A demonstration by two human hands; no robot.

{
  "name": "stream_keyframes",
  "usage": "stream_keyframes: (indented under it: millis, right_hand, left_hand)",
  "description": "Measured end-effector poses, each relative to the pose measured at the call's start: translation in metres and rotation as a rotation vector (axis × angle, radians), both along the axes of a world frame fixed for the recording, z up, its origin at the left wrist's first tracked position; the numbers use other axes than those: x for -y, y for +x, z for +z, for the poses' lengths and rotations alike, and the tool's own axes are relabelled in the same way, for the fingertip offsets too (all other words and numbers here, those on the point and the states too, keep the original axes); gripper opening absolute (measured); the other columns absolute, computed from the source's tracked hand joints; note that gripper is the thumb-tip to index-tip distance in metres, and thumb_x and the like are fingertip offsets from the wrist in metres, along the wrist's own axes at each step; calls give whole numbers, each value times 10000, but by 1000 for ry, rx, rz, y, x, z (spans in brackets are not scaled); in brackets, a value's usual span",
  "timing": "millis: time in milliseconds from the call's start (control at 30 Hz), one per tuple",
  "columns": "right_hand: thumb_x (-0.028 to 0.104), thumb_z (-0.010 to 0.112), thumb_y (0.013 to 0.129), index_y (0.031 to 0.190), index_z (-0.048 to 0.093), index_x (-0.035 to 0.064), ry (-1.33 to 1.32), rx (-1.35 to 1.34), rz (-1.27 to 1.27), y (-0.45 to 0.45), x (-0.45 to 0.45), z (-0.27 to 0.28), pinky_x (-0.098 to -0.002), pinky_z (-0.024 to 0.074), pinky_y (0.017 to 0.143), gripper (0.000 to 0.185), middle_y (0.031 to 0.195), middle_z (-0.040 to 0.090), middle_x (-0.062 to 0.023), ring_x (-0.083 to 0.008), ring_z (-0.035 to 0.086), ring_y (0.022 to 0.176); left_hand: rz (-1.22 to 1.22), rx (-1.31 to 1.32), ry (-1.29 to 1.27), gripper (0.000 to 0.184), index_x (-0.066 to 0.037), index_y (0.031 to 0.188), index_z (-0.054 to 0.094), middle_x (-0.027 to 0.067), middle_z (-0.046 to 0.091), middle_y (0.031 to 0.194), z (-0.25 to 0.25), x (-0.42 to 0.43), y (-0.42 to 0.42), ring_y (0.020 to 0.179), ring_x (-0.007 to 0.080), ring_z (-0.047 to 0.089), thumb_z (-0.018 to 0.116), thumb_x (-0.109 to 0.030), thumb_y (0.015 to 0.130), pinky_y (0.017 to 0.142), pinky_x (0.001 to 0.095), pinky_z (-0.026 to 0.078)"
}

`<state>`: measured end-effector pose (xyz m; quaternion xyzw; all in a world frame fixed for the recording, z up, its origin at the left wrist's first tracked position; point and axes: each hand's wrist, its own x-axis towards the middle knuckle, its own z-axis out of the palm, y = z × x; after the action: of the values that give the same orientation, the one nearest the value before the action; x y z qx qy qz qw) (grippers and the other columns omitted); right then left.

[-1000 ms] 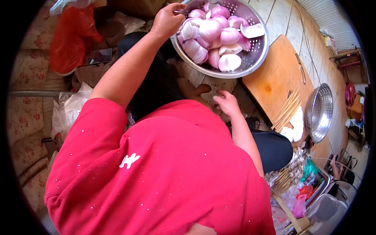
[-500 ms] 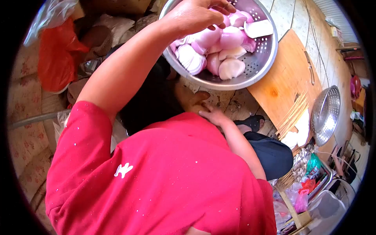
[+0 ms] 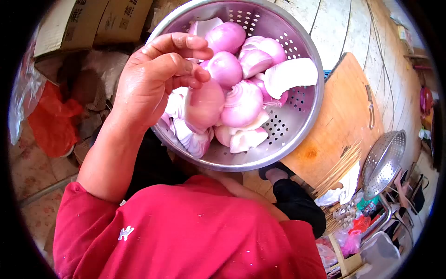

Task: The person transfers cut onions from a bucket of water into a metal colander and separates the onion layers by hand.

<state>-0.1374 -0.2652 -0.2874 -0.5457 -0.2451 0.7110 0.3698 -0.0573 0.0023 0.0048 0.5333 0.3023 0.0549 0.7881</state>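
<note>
1. While the left hand (image 3: 155, 76) is hovering above the left rim of the colander (image 3: 297, 114), its fingers are bending loosely, leaving a gap to the thumb and gripping nothing visible.
2. Just below the fingertips, onion pieces (image 3: 241, 104) are heaping in the colander; one blurred half is sitting so close that contact cannot be told.
3. Right of the fingers, a white onion layer (image 3: 290, 79) is lying near the right rim; perforated metal is showing below it, giving room between heap and edge.
4. Nearer the body than the fingers, the right forearm (image 3: 258, 197) is passing under the colander's near rim, which is hiding the right hand; its grip cannot be told.
5. Farther right, past the rim, a wooden board (image 3: 341, 107) is lying, bare wood stretching toward a knife (image 3: 370, 109) along its outer edge.
6. Beyond that, well apart from the fingers, a second colander (image 3: 384, 165) is tilting beside the board's right edge.
</note>
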Motion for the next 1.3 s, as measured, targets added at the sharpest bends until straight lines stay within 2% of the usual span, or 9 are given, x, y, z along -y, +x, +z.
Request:
stream_keyframes:
  millis: [233,300,533,633,700,833,1067,1200,1300]
  right_hand:
    - [415,592,891,1330,514,88,25,57,72,-62,-6,10,-399,377,1030,553,1340,505,-218,-372,478,1235]
    - [407,584,889,1251,578,70,-64,272,65,-38,-14,57,-397,424,982,494,1253,573,-219,-354,548,1157]
    - [401,599,861,1244,594,72,-306,522,-1,-46,20,102,-390,443,977,505,1225,595,-201,-340,568,1135]
    - [358,613,843,1209,609,54,-363,679,7,-52,40,114,-383,473,921,476,1138,632,-198,-329,609,1055]
    - [327,624,827,1176,624,41,-290,799,-16,-51,49,125,-378,502,866,452,1050,670,-196,-322,650,975]
    - [309,605,798,1197,617,59,-205,835,-75,-46,66,173,-390,485,908,471,1078,658,-202,-340,626,1022]
    - [257,639,824,1206,606,40,-361,815,-337,-14,96,265,-324,531,707,441,938,685,-125,-204,670,724]
    - [229,663,842,1211,592,9,-254,948,-619,22,123,304,-273,491,811,435,963,659,-81,-144,618,895]
    - [213,659,866,1197,608,6,-203,945,-811,34,137,339,-252,479,812,394,972,647,-60,-123,601,898]
  left_hand:
    - [-159,-42,183,363,-11,1149,579,143,626,1134,-6,-20,-5,963,249,643,584,-90,795,858,340,511]
    - [11,34,187,267,1,1023,613,115,643,938,8,-7,-10,766,178,648,562,27,762,670,292,539]
    - [-100,182,358,212,-13,971,620,87,642,916,10,8,-33,742,198,633,553,3,771,711,335,521]
    - [-295,119,1073,263,7,1030,634,109,646,940,-15,14,-40,836,197,618,580,-26,775,708,337,514]
    - [-488,61,997,329,1,1097,619,102,645,957,-16,24,-49,897,222,618,611,-63,774,756,355,513]
    - [-525,163,1525,514,-11,1119,586,243,532,1232,-26,22,-67,1122,373,542,668,-331,724,942,430,457]
    - [-596,144,1568,866,-223,1355,433,176,465,1351,-48,12,-58,1201,383,499,843,-188,592,1018,443,428]
    - [-558,5,1642,772,-209,1337,439,221,474,1318,-46,23,-48,1171,419,513,791,-264,652,1007,445,440]
    - [-686,-97,1744,526,-11,1142,571,258,543,1215,-17,40,-50,1124,379,542,612,-357,748,948,431,450]
